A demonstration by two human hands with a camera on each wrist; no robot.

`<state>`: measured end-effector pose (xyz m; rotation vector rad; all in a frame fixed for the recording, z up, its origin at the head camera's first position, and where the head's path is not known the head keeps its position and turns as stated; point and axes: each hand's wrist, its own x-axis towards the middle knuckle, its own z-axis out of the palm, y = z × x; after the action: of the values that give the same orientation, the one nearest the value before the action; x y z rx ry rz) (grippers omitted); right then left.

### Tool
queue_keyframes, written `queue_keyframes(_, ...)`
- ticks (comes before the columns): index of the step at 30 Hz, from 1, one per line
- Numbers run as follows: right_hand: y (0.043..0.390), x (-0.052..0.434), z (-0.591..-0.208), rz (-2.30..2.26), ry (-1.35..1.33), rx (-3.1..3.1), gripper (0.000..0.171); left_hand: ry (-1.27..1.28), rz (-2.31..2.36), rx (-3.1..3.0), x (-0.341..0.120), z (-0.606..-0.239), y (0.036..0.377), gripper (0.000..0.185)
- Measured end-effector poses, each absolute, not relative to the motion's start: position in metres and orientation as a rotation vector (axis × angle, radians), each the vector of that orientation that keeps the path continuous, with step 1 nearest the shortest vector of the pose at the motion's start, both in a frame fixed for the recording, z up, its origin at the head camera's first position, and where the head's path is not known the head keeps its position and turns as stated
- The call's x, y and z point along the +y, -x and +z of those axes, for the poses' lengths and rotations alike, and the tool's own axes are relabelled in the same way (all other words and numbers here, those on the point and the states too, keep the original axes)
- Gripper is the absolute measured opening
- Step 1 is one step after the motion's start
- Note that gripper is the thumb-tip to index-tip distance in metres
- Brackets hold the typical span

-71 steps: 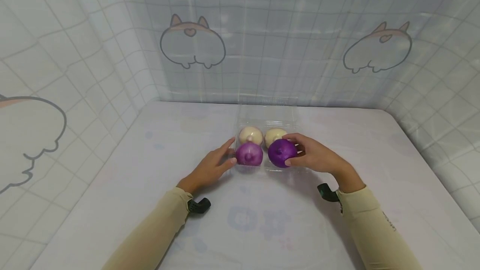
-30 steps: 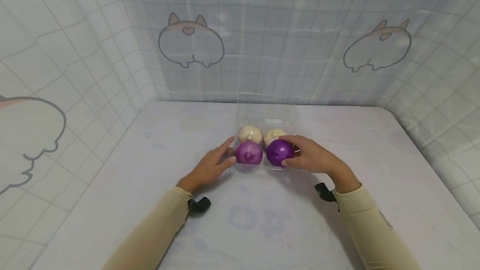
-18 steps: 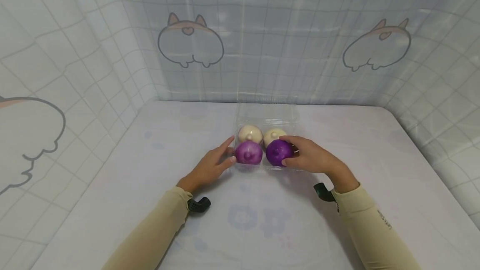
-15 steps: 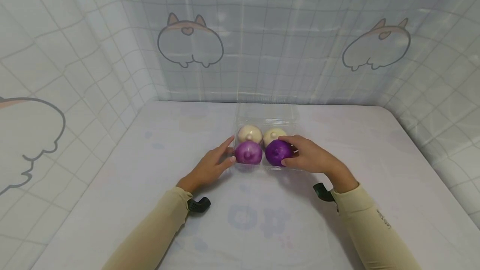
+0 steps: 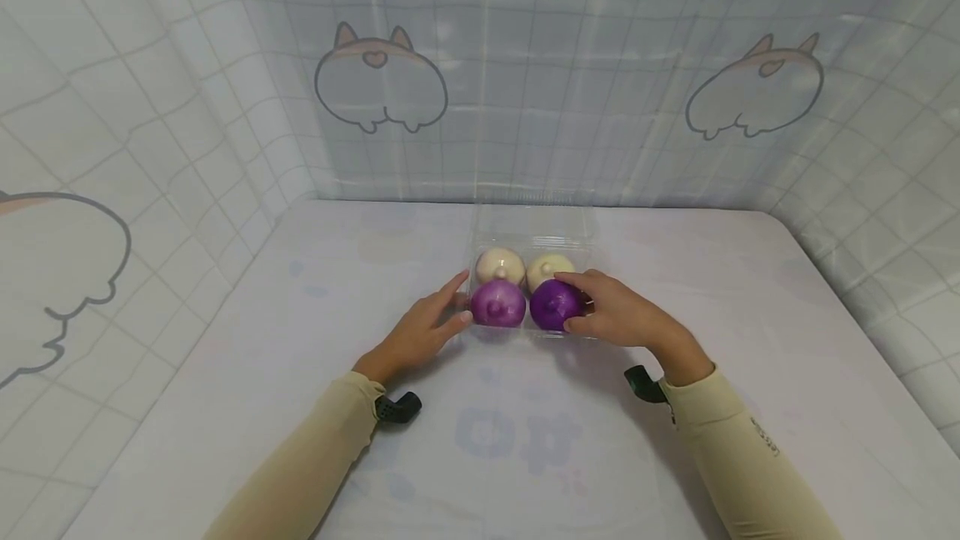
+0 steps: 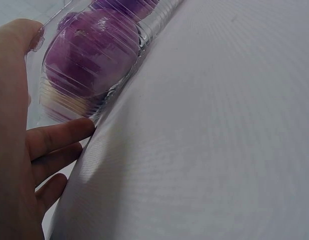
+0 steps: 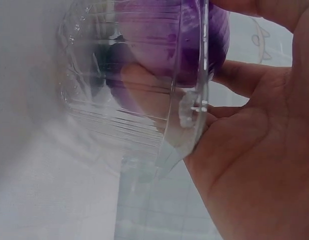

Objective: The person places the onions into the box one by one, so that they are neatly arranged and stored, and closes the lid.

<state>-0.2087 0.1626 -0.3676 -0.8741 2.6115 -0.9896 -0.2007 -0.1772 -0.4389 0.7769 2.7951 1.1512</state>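
Left hand [image 6: 17, 150] fills the left edge of the left wrist view, thumb raised against the upper end of a clear ribbed plastic container [image 6: 144, 37]. Fingertips [image 6: 77, 130] touch the container's lower wall where it meets the white tablecloth [image 6: 214, 140]. A purple onion [image 6: 89, 57] sits inside, pressed close to the wall.

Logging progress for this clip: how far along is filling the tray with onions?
Three onions already sit in the tray: two white at the back, one purple front left. The right hand grips the fourth in the last cell; the left hand steadies the tray. Left: letting go; lid open.
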Motion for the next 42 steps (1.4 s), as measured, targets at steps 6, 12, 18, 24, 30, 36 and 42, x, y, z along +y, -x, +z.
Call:
queue_keyframes(6,0.2092,0.1613,-0.3665,-0.961,0.851,2.636,0.072,-0.767,1.159,2.795,-0.1781,-0.4393,0.2004,0.069)
queue_keyframes(12,0.2100,0.1599,-0.3677,-0.965,0.847,2.649,0.072,-0.778,1.169,2.793,-0.1784,-0.4393,0.1999,0.069)
queue_keyframes(18,0.2119,0.1614,-0.3696,-1.073,0.877,2.593,0.070,-0.771,1.173,2.795,-0.1778,-0.4395,0.1993,0.069)
queue_keyframes(24,0.2147,0.1647,-0.3709,-1.180,0.873,2.545,0.069,-0.760,1.166,2.792,-0.1772,-0.4393,0.1988,0.069)
queue_keyframes(30,0.2173,0.1662,-0.3734,-1.187,0.830,2.566,0.070,-0.790,1.161,2.795,-0.1769,-0.4396,0.2005,0.069)
queue_keyframes(36,0.2180,0.1649,-0.3737,-1.216,0.797,2.553,0.071,-0.804,1.158,2.797,-0.1771,-0.4398,0.2017,0.070)
queue_keyframes(42,0.2176,0.1635,-0.3724,-1.209,0.770,2.540,0.071,-0.821,1.166,2.802,-0.1770,-0.4396,0.2022,0.070)
